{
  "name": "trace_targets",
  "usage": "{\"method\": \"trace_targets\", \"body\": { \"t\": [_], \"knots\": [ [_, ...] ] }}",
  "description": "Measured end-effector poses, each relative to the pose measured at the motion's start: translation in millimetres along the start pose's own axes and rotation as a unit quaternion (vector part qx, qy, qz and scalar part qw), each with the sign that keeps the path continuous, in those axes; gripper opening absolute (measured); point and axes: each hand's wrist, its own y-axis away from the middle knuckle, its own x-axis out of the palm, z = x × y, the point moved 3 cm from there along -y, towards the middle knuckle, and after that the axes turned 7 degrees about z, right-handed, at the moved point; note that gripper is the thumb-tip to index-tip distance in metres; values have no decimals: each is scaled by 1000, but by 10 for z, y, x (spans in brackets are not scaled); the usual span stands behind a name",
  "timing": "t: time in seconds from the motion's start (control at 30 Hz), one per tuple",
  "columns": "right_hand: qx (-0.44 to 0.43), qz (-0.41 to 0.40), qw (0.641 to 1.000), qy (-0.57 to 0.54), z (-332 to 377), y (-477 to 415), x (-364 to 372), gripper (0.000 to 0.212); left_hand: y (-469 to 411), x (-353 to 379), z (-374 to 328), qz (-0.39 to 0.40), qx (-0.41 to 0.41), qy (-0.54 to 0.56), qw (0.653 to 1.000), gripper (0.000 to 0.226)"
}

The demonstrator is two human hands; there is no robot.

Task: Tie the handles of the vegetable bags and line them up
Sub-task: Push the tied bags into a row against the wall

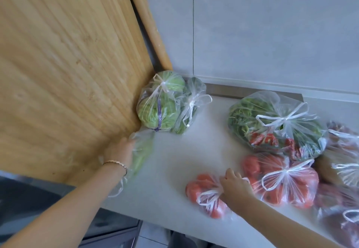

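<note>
**Lining-up stage, seen from the head camera.**

- **Nearest:** the right hand (236, 186) curls its fingers round the knotted handles of a small clear plastic bag of red tomatoes (206, 197). This bag lies on the pale grey worktop (174, 160), well in front and to the right of the landmark, a tied clear plastic bag of pale green cabbage (157, 109).
- **Left hand:** the left hand (121, 151) lies against a slim clear plastic bag of long green vegetables (142, 152), directly in front of the cabbage bag. Blur hides the fingers, so a grip cannot be told.
- **Further right of the cabbage bag:** a larger bow-tied clear bag of red tomatoes (281, 181) sits in front of a big tied clear bag of leafy greens and red peppers (272, 123).
- **Touching the cabbage bag:** a narrow tied clear bag of dark greens (191, 107) rests against its right side. A tall bamboo board (68, 72) leans at its left.

Every handle that can be made out appears knotted, so the tying seems largely done. The cabbage bag and its neighbour look like the start of a row. The next move probably calls for lifting the small tomato bag by its knot and setting it down, knot upward, on the bare worktop right of the cabbage bag's neighbour.
</note>
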Motion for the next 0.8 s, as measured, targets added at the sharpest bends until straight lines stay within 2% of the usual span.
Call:
{"method": "trace_targets", "body": {
  "t": [0.07, 0.13, 0.2, 0.23, 0.37, 0.43, 0.53, 0.6, 0.67, 0.8],
  "knots": [
    [-8, -9, 1000, -24, 34, -46, -22, 38, -32, 18, 118, 5, -34, 41, 999, 45],
    [1, -10, 995, -104, 80, -78, -53, 35, -16, 16, 128, -12, -45, 57, 997, 40],
    [32, -23, 981, -191, 142, -74, -115, 33, 0, 41, 74, -122, -11, 9, 992, 33],
    [45, -25, 974, -221, 198, -64, -148, 34, 21, 61, 44, -148, 7, -25, 989, 33],
    [80, -17, 924, -375, 520, -171, -222, 33, 77, 249, -90, -65, 66, -29, 995, 60],
    [90, -20, 888, -451, 697, -273, -275, 34, 46, 407, -94, 13, 57, -9, 998, 59],
    [89, -23, 838, -538, 1046, -432, -400, 31, -19, 532, -72, 64, 45, 14, 997, 62],
    [83, -33, 829, -552, 1245, -574, -463, 30, -60, 561, -68, 100, 37, 20, 994, 63],
    [76, -36, 839, -537, 1388, -674, -516, 34, -112, 566, -46, 103, 35, 38, 993, 61],
    [24, -32, 861, -507, 1496, -697, -572, 39, -184, 434, 7, 26, 35, 133, 990, 51]
  ]
}}
